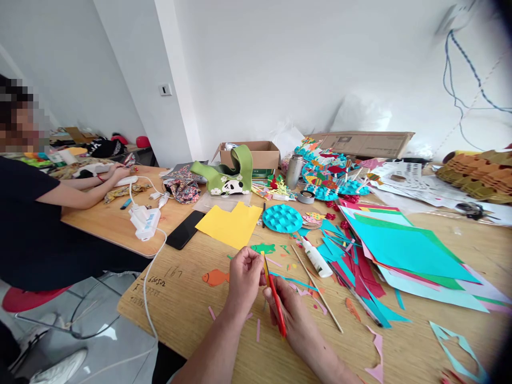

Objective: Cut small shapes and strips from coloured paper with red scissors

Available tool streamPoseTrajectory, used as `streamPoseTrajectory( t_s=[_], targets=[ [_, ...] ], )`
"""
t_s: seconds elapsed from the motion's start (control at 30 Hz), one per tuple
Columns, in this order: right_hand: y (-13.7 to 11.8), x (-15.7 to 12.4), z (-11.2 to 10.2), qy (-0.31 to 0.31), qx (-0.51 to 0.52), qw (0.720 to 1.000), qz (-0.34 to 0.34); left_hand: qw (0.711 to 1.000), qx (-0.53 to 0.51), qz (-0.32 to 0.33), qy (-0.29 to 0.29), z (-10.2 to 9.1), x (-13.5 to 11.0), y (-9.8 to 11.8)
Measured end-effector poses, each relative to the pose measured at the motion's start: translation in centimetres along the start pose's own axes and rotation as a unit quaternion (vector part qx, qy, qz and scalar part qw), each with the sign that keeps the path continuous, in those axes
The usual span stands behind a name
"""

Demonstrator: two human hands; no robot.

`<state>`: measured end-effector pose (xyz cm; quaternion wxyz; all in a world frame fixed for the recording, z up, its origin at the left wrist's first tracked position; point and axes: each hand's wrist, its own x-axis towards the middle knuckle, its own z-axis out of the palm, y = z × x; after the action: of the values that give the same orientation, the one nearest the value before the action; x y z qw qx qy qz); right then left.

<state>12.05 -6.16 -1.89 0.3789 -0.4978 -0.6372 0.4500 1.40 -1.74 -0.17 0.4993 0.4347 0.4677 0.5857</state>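
My right hand [294, 312] is closed around the red handles of a pair of scissors [277, 305], whose blades point away from me. Right beside the blades, my left hand [247, 274] pinches a small piece of yellow paper [263, 257]. Just beyond my hands lies a green paper fish [264, 248], and an orange paper fish [215, 277] rests to the left. A larger yellow sheet [230, 224] with a notch cut from its far edge lies farther back. Thin paper scraps are scattered around my wrists.
A white glue bottle [317, 258] and a wooden stick [317, 289] lie to the right, near stacked coloured paper [416, 250]. A blue woven disc [282, 218] sits behind. Left are a black phone [185, 230], a power strip [145, 223] with a trailing cable, and a seated person [32, 218].
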Motion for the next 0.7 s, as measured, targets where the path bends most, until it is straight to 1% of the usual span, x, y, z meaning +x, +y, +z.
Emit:
streamPoseTrajectory(
  t_s=[0.23, 0.7],
  targets=[
    [0.25, 0.03, -0.06, -0.016, -0.002, 1.000, 0.012, 1.000, -0.002, -0.001, -0.008, -0.08, -0.08, 0.05],
    [0.95, 0.07, -0.09, -0.006, -0.026, 1.000, -0.001, 1.000, 0.023, 0.012, -0.013, -0.06, -0.17, 0.13]
  ],
)
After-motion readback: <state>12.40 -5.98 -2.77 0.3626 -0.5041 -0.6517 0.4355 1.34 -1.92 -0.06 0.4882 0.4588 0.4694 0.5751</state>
